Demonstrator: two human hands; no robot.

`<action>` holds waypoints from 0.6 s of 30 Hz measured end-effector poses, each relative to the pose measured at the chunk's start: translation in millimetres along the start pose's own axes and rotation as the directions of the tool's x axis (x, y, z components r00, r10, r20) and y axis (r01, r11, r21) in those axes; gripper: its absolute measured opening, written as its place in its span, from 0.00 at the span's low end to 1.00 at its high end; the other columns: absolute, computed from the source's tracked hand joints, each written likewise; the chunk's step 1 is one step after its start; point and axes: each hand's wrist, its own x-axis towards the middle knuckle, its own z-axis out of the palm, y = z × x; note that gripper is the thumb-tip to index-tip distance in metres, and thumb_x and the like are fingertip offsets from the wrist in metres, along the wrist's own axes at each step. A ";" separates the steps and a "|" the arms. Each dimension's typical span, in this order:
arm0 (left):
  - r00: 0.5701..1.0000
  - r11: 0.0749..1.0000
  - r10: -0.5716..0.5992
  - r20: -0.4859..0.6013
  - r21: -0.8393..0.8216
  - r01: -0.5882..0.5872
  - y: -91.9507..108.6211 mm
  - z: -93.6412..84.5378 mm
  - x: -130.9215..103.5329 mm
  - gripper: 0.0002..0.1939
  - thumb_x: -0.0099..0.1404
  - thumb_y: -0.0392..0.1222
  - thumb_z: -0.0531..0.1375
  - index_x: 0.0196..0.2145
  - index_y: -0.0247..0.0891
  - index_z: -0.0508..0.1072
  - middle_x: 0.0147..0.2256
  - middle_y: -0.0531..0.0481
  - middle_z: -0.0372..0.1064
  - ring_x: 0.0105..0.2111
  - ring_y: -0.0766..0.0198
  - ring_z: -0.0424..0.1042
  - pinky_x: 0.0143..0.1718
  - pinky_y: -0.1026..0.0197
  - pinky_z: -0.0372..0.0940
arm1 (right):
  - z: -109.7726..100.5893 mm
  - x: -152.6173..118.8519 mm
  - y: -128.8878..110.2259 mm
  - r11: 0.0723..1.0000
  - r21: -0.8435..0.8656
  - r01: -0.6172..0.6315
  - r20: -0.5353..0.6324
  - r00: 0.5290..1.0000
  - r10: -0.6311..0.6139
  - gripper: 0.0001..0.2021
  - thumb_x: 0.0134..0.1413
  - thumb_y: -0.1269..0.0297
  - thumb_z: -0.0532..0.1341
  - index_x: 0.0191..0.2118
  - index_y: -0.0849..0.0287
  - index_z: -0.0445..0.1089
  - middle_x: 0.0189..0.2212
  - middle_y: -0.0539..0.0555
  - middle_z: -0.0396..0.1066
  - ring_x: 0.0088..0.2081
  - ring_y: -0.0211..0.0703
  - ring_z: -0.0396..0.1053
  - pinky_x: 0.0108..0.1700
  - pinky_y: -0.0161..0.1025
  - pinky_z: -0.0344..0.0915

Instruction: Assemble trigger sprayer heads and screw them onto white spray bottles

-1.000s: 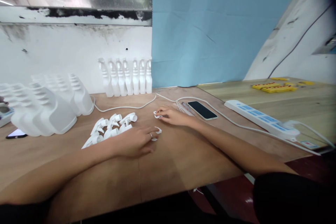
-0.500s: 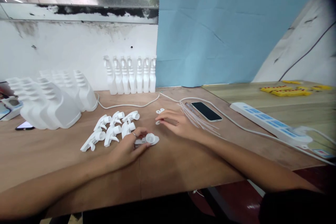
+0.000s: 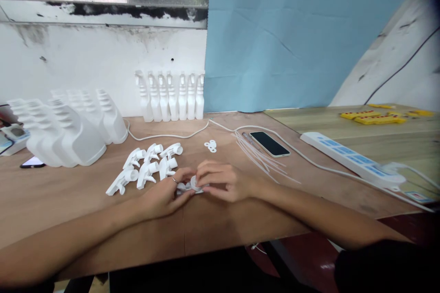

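Note:
My left hand (image 3: 168, 194) wears a ring and is closed around a white trigger sprayer head (image 3: 184, 187), which lies low over the table with its round collar facing up. Over that collar, the fingertips of my right hand (image 3: 220, 181) are pinched together. The small washer they carried is hidden under the fingers. Beyond my hands lies a little group of flat white washers (image 3: 211, 146). Several more trigger sprayer heads (image 3: 147, 174) rest on the table just left of my left hand.
White spray bottles (image 3: 79, 132) stand in rows at the left, with more bottles (image 3: 172, 100) against the wall. To the right are thin clear tubes (image 3: 257, 155), a phone (image 3: 270, 143), a power strip (image 3: 347, 158) and a white cable (image 3: 165, 137). Yellow pieces (image 3: 378, 119) lie farther right.
My right hand has come from beside the washers, left and toward me, onto the sprayer head's collar with a washer. The left hand has stayed nearly in place, still holding the sprayer head.

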 end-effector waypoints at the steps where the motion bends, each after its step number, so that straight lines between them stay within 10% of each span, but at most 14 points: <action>1: 1.000 0.999 0.018 0.001 0.040 -0.018 -0.2 -0.3 -0.7 0.22 0.70 0.40 0.55 0.59 0.41 0.53 0.52 0.42 0.71 0.49 0.57 0.73 0.50 0.54 0.69 | 0.2 -1.2 0.4 1.000 0.003 -0.008 -0.001 1.000 0.008 0.08 0.61 0.72 0.59 0.45 0.60 0.70 0.41 0.59 0.73 0.46 0.44 0.70 0.49 0.45 0.70; 18: 0.977 0.928 0.212 -0.017 0.316 -0.196 -12.3 0.3 -0.7 0.13 0.71 0.44 0.58 0.51 0.41 0.65 0.38 0.48 0.74 0.35 0.62 0.73 0.35 0.62 0.67 | 11.2 -14.7 13.7 0.997 0.000 -0.074 0.059 0.996 0.074 0.14 0.59 0.63 0.65 0.48 0.58 0.65 0.44 0.58 0.72 0.46 0.41 0.71 0.48 0.38 0.69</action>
